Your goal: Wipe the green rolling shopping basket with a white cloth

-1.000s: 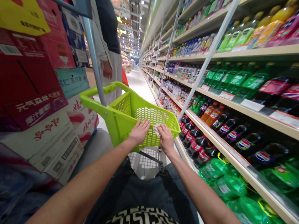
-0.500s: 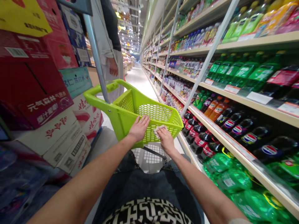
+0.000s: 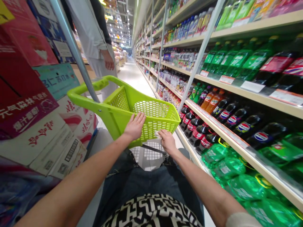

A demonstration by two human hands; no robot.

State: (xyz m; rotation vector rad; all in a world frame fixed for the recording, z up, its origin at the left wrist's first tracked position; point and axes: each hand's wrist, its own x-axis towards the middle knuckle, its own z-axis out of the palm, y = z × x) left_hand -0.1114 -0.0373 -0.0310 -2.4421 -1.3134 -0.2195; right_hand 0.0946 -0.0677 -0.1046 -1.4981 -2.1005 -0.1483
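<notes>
In front of me stands a lime-green shopping cart basket (image 3: 113, 121) with perforated sides and a grey metal pole (image 3: 73, 47). My left hand (image 3: 134, 126) lies flat, fingers extended, against the upper part of the basket's near side. A white cloth or tissue (image 3: 157, 134) is pinched in my right hand (image 3: 167, 140), which is at the lower part of the perforated side wall. Most of the cloth is hidden behind the fingers. The right hand is nearer the basket's narrow front end than the left.
Shelves (image 3: 248, 91) of soda bottles line the right side, with large green bottles (image 3: 229, 168) at floor level. Stacked drink cartons (image 3: 44, 142) fill the left. Beyond the cart a person in light trousers (image 3: 94, 47) stands beside the aisle (image 3: 130, 71).
My right hand with the cloth has shifted slightly down the basket's side. The left hand stays on the basket. The view has turned a little, moving the cart leftward in the picture.
</notes>
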